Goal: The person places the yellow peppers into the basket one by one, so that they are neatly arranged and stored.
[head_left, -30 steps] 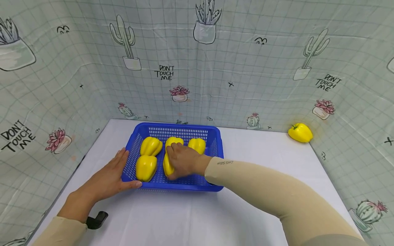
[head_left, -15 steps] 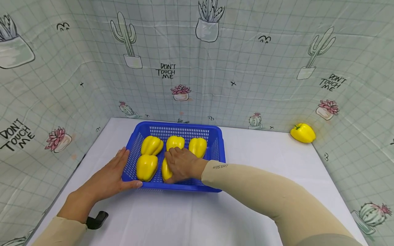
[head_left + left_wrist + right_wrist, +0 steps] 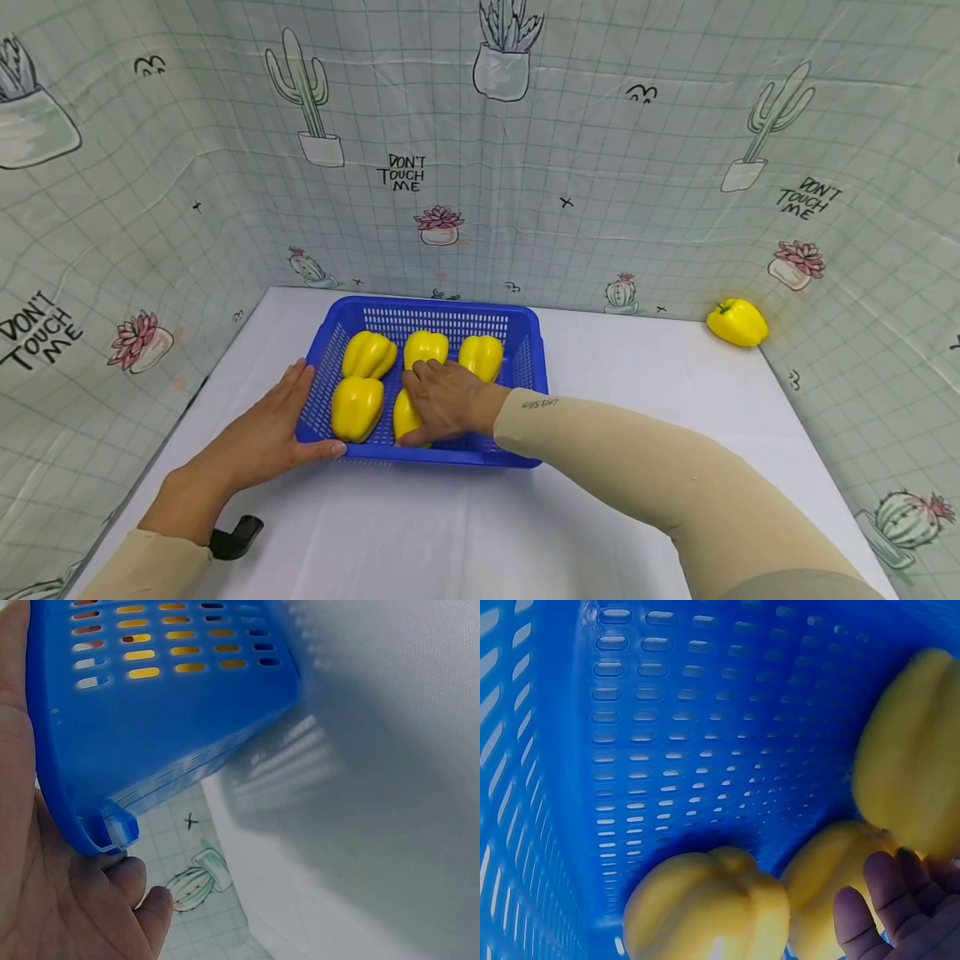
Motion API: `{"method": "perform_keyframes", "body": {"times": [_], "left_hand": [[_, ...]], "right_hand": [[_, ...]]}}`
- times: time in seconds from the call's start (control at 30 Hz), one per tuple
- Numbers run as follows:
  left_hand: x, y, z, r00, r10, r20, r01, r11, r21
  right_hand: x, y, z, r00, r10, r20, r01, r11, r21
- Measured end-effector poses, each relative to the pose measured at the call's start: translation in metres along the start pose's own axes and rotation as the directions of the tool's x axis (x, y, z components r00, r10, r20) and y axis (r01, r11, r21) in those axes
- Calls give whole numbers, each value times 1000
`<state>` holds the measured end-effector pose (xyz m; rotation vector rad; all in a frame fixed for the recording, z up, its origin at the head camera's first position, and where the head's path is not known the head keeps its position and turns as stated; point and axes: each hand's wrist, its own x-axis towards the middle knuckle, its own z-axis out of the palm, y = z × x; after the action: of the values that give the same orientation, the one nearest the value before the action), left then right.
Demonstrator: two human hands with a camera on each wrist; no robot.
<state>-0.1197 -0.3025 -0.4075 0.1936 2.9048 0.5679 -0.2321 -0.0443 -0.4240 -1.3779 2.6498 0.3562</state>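
Note:
A blue perforated plastic basket (image 3: 450, 458) sits on the white-covered table with several yellow bell peppers in it. My right hand (image 3: 450, 402) reaches in over the near middle and holds a bell pepper (image 3: 406, 415), which its fingers partly hide. In the right wrist view this bell pepper (image 3: 915, 757) lies by the fingertips (image 3: 889, 881). Along the basket's left rim rests my left hand (image 3: 258, 433), fingers straight, thumb on the front corner. Two bell peppers, a far one (image 3: 369, 355) and a near one (image 3: 357, 409), lie at the basket's left.
Two more bell peppers, one in the middle (image 3: 426, 348) and one to its right (image 3: 482, 358), lie along the basket's far side. Another bell pepper (image 3: 738, 322) lies at the table's far right corner. A patterned cloth (image 3: 525, 183) closes off the back and sides.
My right hand has shifted slightly toward the basket's near side with the bell pepper, mostly in the first half second. My left hand has stayed at the basket's corner.

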Motion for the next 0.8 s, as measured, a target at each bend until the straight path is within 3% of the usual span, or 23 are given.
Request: {"method": "perform_keyframes", "body": {"times": [0.33, 0.8], "left_hand": [[0, 2, -1, 1000, -12, 13, 12, 1000, -5], [0, 4, 1, 999, -33, 19, 33, 999, 23]], "right_hand": [[-5, 6, -9, 1000, -1, -5, 1, 1000, 12], [-42, 47, -40, 985, 51, -164, -40, 997, 68]]}}
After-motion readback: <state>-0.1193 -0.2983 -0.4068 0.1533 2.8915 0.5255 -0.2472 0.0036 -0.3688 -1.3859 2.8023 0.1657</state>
